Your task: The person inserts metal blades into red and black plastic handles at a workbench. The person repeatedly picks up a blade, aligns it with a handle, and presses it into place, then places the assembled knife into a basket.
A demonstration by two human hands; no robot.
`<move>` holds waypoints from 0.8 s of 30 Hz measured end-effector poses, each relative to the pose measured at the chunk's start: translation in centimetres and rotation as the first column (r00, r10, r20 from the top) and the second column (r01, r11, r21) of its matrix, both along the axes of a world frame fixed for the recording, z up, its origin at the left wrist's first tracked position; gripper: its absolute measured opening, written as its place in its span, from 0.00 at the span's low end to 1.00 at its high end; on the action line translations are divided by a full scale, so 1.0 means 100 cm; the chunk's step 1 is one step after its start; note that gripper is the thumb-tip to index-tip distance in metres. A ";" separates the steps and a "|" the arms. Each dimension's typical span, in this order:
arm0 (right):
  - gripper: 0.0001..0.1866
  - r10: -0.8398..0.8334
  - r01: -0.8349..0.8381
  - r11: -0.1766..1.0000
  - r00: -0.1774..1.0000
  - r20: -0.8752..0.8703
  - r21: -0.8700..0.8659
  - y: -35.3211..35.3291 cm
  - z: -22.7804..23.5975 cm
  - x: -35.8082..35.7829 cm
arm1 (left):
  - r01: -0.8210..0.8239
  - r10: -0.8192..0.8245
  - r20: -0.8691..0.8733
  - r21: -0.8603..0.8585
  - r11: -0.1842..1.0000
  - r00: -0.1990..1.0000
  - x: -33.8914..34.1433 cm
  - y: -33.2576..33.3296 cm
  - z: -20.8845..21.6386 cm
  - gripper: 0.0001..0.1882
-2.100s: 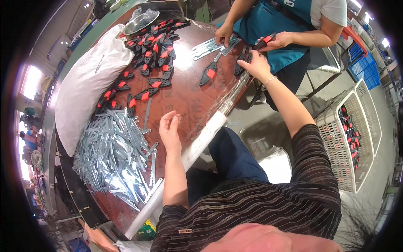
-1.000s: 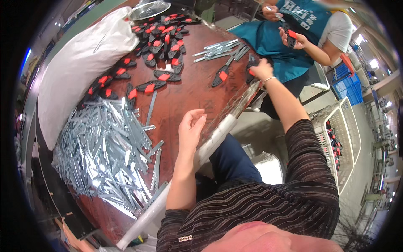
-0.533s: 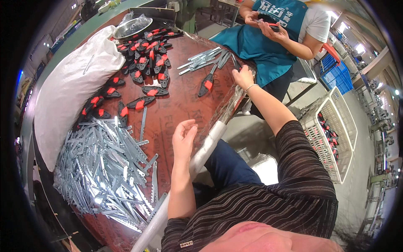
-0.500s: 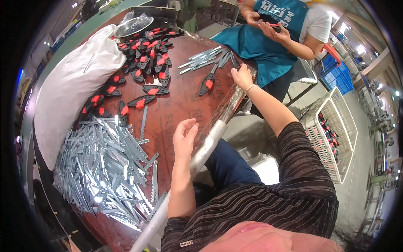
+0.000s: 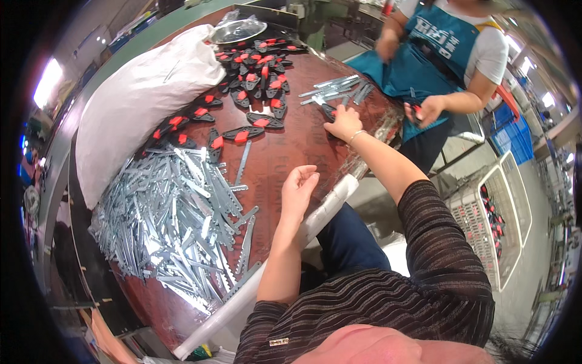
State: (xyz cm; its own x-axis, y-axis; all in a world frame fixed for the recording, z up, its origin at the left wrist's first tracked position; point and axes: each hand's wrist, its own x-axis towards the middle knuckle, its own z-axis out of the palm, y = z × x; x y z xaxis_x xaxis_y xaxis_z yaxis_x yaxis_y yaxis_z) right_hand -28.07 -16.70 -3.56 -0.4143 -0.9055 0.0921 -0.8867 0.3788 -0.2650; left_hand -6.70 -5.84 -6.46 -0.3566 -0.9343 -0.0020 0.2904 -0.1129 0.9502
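My right hand [image 5: 344, 125] is closed over a black-and-red plastic holder [image 5: 329, 112] on the tabletop; the hand hides most of it, and a thin metal strip [image 5: 345, 101] shows just past the fingers. My left hand [image 5: 299, 187] hovers above the near table edge, fingers loosely bent and thumb apart, with nothing in it. Left of it lies a large heap of serrated metal blades [image 5: 176, 212]. Beyond the hands, several flat metal strips [image 5: 330, 90] form a small pile. More black-and-red holders [image 5: 260, 73] are heaped at the far side.
A white sack [image 5: 139, 103] and a metal bowl [image 5: 241, 30] flank the heaped holders. Across the table corner, a co-worker in a teal apron [image 5: 445, 45] has a black-and-red piece in one hand [image 5: 431, 110]. A white crate [image 5: 479, 227] and a blue crate [image 5: 512, 133] stand at right.
My right hand has moved from beside the metal strips onto the black-and-red holder. The co-worker's hands have separated, one lowered with its piece. The whole view has shifted.
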 end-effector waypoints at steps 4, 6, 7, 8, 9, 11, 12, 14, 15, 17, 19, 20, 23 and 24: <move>0.28 0.052 -0.047 0.997 0.996 0.071 -0.069 0.011 -0.016 -0.003 | 0.001 -0.002 0.032 0.012 1.000 0.999 0.003 0.000 0.007 0.13; 0.27 0.099 -0.078 0.985 0.986 0.133 -0.151 0.034 -0.016 0.001 | 0.002 -0.008 0.068 0.084 0.996 0.998 0.005 0.002 0.012 0.13; 0.24 0.123 -0.080 0.974 0.972 0.199 -0.210 0.047 -0.014 0.005 | -0.004 -0.002 0.072 0.080 0.997 0.997 0.007 0.003 0.014 0.13; 0.25 0.194 -0.111 0.964 0.915 0.354 -0.240 0.062 -0.012 0.005 | -0.005 -0.001 0.077 0.077 0.997 0.997 0.007 0.003 0.014 0.13; 0.26 0.258 -0.130 0.951 0.829 0.495 -0.279 0.082 -0.011 0.001 | -0.002 -0.003 0.057 0.076 0.997 0.998 0.006 0.003 0.011 0.13; 0.29 0.342 -0.126 0.934 0.579 0.740 -0.334 0.126 0.006 0.003 | -0.025 0.021 0.064 0.074 0.997 0.998 0.010 0.001 0.007 0.13; 0.30 0.347 -0.095 0.935 0.434 0.832 -0.341 0.154 0.016 0.001 | -0.025 0.020 0.067 0.072 0.997 0.998 0.009 0.002 0.006 0.14; 0.30 0.350 -0.039 0.937 0.138 0.927 -0.348 0.201 0.017 -0.013 | -0.053 0.047 0.101 0.052 0.997 0.994 0.011 0.005 0.011 0.15; 0.30 0.330 -0.023 0.944 0.082 0.940 -0.330 0.224 0.020 -0.022 | -0.056 0.052 0.113 0.034 0.998 0.992 0.013 0.006 0.011 0.15; 0.30 0.309 0.051 0.950 -0.027 0.951 -0.307 0.270 0.020 -0.052 | -0.026 0.025 0.107 0.012 1.000 0.994 0.016 0.005 0.001 0.15; 0.26 0.274 0.295 0.921 -0.031 0.961 -0.253 0.319 0.014 -0.088 | 0.007 -0.006 0.126 -0.014 1.000 0.992 0.015 0.003 -0.009 0.15; 0.25 0.263 0.393 0.892 -0.050 0.964 -0.223 0.343 0.008 -0.114 | 0.016 -0.010 0.163 -0.034 0.999 0.986 0.013 0.003 -0.009 0.15; 0.13 0.201 0.807 0.583 -0.032 0.979 -0.093 0.398 0.013 -0.176 | 0.013 -0.007 0.153 -0.037 0.999 0.988 0.014 0.004 -0.008 0.15; 0.08 0.283 0.898 0.437 -0.085 0.955 -0.050 0.416 0.013 -0.209 | 0.010 -0.004 0.151 -0.039 0.999 0.989 0.012 0.004 -0.007 0.15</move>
State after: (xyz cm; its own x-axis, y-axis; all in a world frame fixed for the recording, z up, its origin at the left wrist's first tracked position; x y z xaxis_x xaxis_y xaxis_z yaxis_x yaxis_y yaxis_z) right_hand -48.95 24.87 -2.31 -0.8180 -0.4338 -0.3776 0.5295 -0.3118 -0.7889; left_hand -5.48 -5.44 -7.15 -0.3615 -0.9322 -0.0198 0.1429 -0.0763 0.9868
